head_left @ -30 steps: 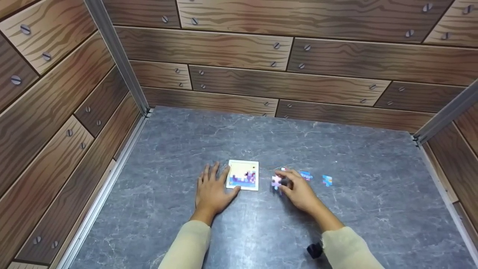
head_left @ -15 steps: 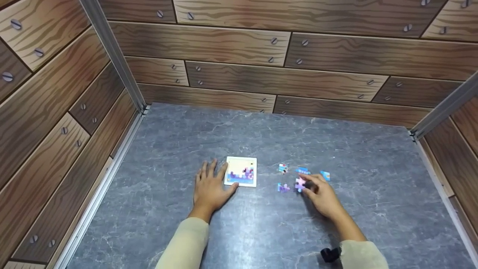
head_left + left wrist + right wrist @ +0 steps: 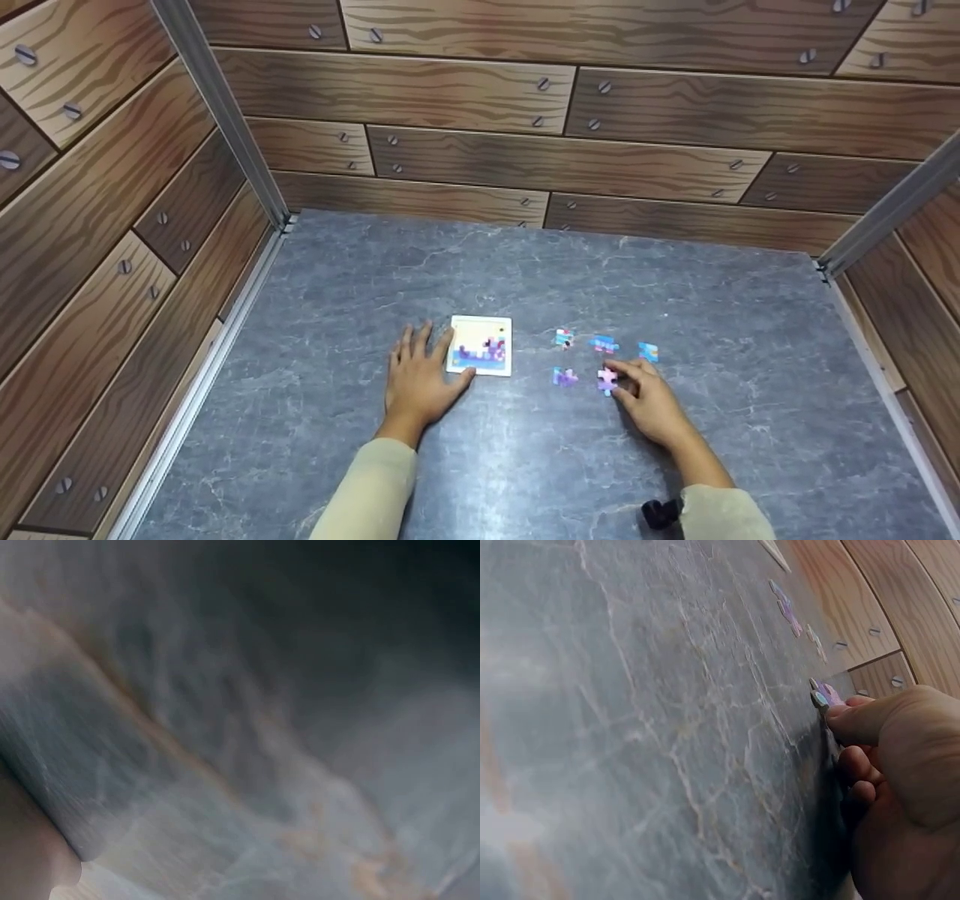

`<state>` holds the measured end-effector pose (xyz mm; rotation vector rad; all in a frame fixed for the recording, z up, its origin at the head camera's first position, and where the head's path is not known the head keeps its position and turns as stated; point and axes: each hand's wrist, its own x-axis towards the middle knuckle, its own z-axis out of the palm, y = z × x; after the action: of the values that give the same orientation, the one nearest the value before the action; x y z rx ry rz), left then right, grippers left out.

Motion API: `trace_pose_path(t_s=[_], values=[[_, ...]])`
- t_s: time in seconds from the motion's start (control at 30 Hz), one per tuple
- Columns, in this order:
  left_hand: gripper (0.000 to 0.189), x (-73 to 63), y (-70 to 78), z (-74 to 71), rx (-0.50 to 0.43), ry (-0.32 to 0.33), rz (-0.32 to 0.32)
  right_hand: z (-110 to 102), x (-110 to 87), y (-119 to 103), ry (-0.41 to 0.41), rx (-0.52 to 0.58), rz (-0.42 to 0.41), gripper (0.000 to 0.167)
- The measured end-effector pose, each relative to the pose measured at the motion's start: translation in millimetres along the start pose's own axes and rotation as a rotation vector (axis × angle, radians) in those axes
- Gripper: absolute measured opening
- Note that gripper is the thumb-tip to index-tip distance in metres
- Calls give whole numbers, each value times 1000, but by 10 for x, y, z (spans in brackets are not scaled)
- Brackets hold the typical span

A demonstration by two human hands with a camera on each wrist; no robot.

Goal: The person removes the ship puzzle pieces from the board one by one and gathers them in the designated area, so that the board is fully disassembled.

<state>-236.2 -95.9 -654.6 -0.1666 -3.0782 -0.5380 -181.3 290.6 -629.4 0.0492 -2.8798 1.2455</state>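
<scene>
Your right hand pinches a pink-purple, knobbed jigsaw piece, right of the white-framed square puzzle tray; your left hand, spread, touches the tray. Apparent step: positioning pieces; next calls for level handling.

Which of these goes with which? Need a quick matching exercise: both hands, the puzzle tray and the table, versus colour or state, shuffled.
Column 1
1. left hand
2. puzzle tray
3. right hand
4. table

Column 2
A. pinches a pinkish puzzle piece
B. grey with pale veins
C. white rim, coloured lower part, cream above
D. fingers spread, at the edge of the puzzle tray

Pairs: 1-D, 2-C, 3-A, 4-B
</scene>
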Motion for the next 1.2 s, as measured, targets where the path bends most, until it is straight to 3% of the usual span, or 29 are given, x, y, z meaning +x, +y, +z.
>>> trace_pose_path(t_s=[0.4,0.8,1.0,1.2], values=[[89,-6,1,8,0,0,3,3,-3,38,-16,16,16,52],[89,-2,2,4,5,15,11,-25,21,25,-44,-35,26,51],[89,-3,-3,2,6,7,11,-1,15,33,-48,-34,-4,60],[89,-9,14,-8,-10,-5,4,-5,5,29,-46,-43,-5,50]])
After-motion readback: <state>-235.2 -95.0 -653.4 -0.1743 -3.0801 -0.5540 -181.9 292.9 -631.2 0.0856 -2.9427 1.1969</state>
